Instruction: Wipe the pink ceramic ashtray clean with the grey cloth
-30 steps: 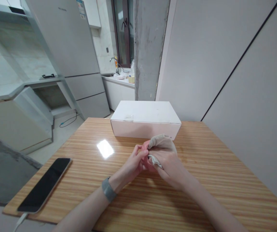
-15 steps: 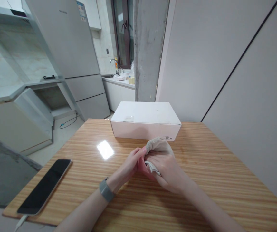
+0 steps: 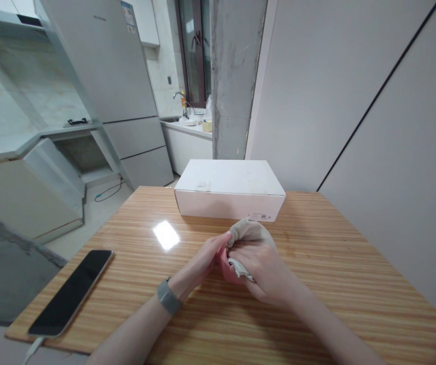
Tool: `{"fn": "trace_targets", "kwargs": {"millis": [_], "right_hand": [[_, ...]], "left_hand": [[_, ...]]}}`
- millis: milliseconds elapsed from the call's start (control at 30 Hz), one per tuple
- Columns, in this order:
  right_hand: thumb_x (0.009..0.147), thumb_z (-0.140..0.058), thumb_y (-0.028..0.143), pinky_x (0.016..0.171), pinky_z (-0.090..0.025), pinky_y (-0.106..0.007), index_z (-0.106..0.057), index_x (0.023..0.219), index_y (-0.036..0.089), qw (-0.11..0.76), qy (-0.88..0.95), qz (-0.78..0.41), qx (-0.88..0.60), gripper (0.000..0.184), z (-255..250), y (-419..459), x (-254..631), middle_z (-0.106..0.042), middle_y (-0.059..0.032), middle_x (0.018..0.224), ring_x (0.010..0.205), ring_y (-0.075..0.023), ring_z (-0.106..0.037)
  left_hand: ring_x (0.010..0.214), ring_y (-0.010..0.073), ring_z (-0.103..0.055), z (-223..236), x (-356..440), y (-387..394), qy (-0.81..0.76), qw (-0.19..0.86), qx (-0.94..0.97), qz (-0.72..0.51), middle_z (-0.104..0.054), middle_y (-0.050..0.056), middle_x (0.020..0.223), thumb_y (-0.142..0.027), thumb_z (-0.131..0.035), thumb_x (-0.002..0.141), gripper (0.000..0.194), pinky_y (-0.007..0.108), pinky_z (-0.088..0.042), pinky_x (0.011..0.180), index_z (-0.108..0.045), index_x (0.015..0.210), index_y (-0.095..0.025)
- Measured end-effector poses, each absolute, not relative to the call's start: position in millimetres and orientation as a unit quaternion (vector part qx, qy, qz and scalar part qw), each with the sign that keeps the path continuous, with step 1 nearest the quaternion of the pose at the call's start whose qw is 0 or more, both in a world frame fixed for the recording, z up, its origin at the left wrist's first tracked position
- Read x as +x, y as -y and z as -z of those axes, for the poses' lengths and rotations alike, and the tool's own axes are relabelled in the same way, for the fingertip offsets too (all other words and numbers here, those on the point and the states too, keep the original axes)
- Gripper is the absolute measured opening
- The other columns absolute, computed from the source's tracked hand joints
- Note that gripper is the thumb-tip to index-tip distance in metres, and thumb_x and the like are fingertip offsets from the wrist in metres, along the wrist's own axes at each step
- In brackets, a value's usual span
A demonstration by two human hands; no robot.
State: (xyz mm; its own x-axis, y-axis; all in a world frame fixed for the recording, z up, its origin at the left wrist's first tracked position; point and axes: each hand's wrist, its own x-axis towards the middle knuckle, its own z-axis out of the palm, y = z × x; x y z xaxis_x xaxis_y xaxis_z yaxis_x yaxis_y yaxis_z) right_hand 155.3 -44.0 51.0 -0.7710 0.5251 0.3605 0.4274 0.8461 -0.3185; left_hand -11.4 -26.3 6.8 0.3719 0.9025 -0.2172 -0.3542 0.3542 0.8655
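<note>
Above the middle of the table, both hands meet over a pink object [image 3: 227, 268] and a beige cloth [image 3: 251, 230]. My left hand [image 3: 208, 255], with a grey band on its wrist, is closed around the pink object's left side, thumb up by the cloth. The pink thing has a smooth curved wall; its full shape is hidden, so I cannot name its kind. My right hand [image 3: 261, 268] is closed on the bunched cloth, which bulges up beyond the fingers and shows a pale frayed edge beneath them. Its fingertips are partly hidden against the pink wall.
A closed white box [image 3: 230, 203] lies at the far side of the wood-grain table [image 3: 339, 284]. A black-screened phone [image 3: 71, 293] with a white cable rests at the left edge. A white wall [image 3: 355, 101] borders the right; a fridge [image 3: 107, 76] stands behind left.
The right hand and cloth have shifted slightly against the pink object, and more of its lower wall shows. My left hand has barely moved.
</note>
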Motion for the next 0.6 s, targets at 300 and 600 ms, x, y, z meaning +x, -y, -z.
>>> {"fn": "trace_targets", "kwargs": {"millis": [300, 600], "right_hand": [[0.090, -0.036, 0.021, 0.082, -0.042, -0.035, -0.055, 0.081, 0.020, 0.257, 0.915, -0.112, -0.291, 0.021, -53, 41, 158, -0.067, -0.0058, 0.083, 0.081, -0.0207, -0.059], [0.089, -0.039, 0.020, 0.077, -0.044, -0.036, -0.057, 0.083, 0.020, 0.270, 0.900, -0.109, -0.326, 0.019, -52, 40, 154, -0.067, -0.0091, 0.087, 0.083, -0.0231, -0.060]], "left_hand": [[0.046, 0.0083, -0.046, 3, -6, 23, -0.414, 0.692, 0.369, -0.461, -0.050, -0.005, 0.053, -0.052, -0.070, 0.073, 0.040, 0.020, -0.030, 0.044, -0.052, 0.069, -0.017], [0.058, 0.0095, -0.054, -7, 1, 31, -0.327, 0.734, 0.330, -0.495, -0.061, -0.002, 0.073, -0.042, -0.074, 0.070, 0.038, 0.021, -0.043, 0.054, -0.059, 0.094, -0.017]]}}
